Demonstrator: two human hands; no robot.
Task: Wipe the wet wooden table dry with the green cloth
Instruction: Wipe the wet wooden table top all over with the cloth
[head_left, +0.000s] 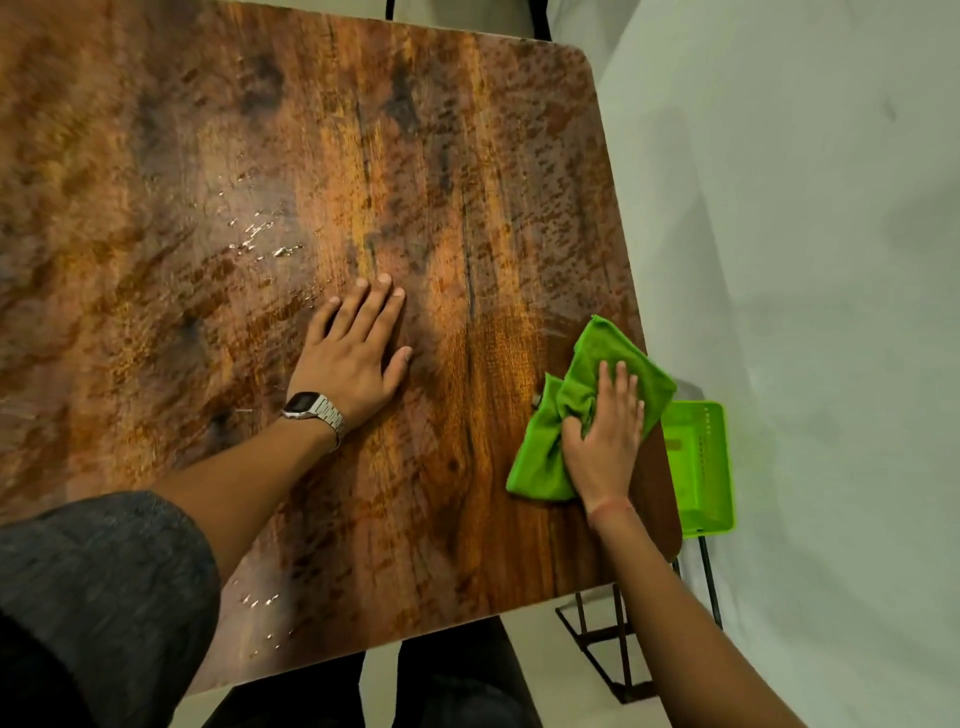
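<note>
The brown wooden table with rounded corners (426, 171) fills most of the view, and its right edge runs diagonally down to the near right corner. The crumpled bright green microfibre cloth (582, 410) lies at that right edge, its far corner reaching the rim. The right hand (605, 436) presses flat on the cloth, fingers straight and close together. The left hand (358, 353) rests palm-down on bare wood near the table's middle, fingers spread, with a silver metal-band wristwatch (314, 410) on the wrist. Glinting water droplets (260, 236) sit beyond the left hand, with broad open tabletop around them. A green plastic basket (701, 462) sits just past the right edge. No writing is readable.
</note>
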